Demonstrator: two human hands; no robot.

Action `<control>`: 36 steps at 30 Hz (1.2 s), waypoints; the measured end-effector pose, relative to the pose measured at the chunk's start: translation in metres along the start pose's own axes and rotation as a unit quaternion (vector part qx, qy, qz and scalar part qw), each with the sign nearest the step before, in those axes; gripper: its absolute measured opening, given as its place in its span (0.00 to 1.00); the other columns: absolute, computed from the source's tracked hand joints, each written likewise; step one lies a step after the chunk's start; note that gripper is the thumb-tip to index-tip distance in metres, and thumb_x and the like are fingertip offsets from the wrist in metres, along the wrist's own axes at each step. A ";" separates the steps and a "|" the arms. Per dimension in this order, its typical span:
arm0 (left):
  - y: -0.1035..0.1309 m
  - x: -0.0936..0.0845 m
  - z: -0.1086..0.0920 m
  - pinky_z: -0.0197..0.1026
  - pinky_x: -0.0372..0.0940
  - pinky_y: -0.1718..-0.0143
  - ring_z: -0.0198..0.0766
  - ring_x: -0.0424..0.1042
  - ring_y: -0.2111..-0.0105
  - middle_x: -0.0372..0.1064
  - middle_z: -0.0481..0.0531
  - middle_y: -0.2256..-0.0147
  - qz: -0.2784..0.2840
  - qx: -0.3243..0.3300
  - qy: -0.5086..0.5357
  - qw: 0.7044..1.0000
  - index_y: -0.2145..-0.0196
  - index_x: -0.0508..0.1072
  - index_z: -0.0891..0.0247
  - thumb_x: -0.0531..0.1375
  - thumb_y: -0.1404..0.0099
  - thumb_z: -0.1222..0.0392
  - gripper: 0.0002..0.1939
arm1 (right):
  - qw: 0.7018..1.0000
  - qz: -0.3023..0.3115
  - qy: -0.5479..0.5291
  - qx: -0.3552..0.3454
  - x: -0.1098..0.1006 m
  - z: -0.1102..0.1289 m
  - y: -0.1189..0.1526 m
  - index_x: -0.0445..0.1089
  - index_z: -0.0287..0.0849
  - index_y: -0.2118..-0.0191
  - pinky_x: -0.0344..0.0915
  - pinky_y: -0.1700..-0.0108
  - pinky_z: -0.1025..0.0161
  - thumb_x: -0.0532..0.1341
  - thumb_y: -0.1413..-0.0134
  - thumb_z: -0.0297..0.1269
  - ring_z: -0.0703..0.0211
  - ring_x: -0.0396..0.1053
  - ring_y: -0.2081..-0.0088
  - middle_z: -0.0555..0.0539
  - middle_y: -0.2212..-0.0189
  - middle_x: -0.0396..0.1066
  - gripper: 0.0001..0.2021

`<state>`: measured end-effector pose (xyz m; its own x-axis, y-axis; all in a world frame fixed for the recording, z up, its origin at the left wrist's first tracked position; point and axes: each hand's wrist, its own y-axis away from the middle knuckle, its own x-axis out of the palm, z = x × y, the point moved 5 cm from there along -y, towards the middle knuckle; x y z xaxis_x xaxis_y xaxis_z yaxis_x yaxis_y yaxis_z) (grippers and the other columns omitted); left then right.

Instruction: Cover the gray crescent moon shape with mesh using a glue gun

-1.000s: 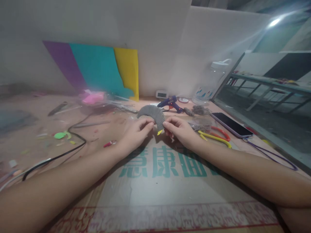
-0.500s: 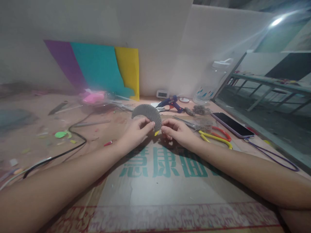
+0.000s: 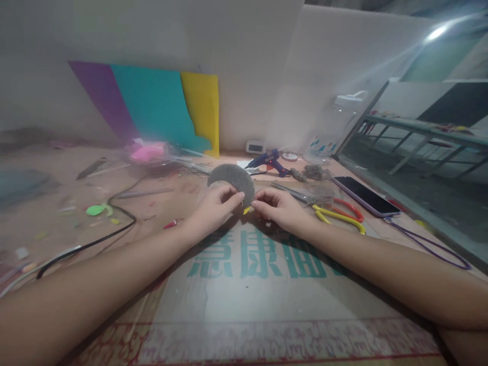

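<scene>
My left hand (image 3: 219, 203) is closed on a grey, finely ridged crescent-shaped piece (image 3: 233, 179), pinching it near its lower right end between thumb and fingers. A small yellow tip (image 3: 246, 210) shows at that end, below my left thumb. Close beside the piece's right edge is my right hand (image 3: 277, 206), its thumb and index finger pressed together. Whatever those fingertips pinch is too small to make out. Both hands are above a clear sheet with green printed characters (image 3: 257, 254).
Behind the hands lie a blue glue gun (image 3: 267, 161), a small digital clock (image 3: 255, 147) and a clear bottle (image 3: 324, 137). Pliers with red and yellow handles (image 3: 343, 216) and a phone (image 3: 366, 195) are at right. A black cable (image 3: 125, 223) winds across the left side.
Almost nothing differs. My right fingertips have shifted very slightly left, closer to the lower end of the grey piece, which stays in my left hand.
</scene>
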<state>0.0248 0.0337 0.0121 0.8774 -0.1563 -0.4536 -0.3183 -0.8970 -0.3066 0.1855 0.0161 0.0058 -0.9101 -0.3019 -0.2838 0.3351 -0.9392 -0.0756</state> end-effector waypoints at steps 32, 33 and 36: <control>-0.002 -0.006 0.006 0.39 0.60 0.68 0.36 0.67 0.73 0.68 0.46 0.77 -0.054 -0.026 0.036 0.998 0.77 0.68 0.62 0.57 0.35 0.51 0.16 | 0.975 -0.159 0.066 -0.143 -0.027 0.000 -0.010 0.66 0.44 0.62 0.65 0.61 0.61 0.57 0.49 0.29 0.61 0.65 0.65 0.51 0.67 0.64 0.08; -0.002 -0.005 0.006 0.39 0.60 0.69 0.36 0.67 0.73 0.67 0.46 0.77 -0.054 -0.026 0.037 0.998 0.77 0.68 0.61 0.57 0.35 0.51 0.16 | 0.975 -0.158 0.065 -0.140 -0.027 -0.001 -0.010 0.66 0.44 0.61 0.65 0.61 0.61 0.57 0.49 0.29 0.60 0.64 0.65 0.50 0.67 0.64 0.08; -0.002 -0.005 0.007 0.39 0.60 0.68 0.36 0.67 0.73 0.68 0.46 0.76 -0.053 -0.024 0.040 0.998 0.77 0.68 0.61 0.57 0.35 0.50 0.16 | 0.976 -0.157 0.072 -0.136 -0.026 -0.001 -0.010 0.66 0.44 0.61 0.65 0.62 0.61 0.57 0.50 0.30 0.60 0.63 0.66 0.50 0.68 0.64 0.09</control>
<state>0.0185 0.0395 0.0091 0.9312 -0.0908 -0.3531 -0.2075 -0.9284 -0.3084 0.2066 0.0338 0.0128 -0.9414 0.0380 -0.3351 0.1151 -0.8979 -0.4250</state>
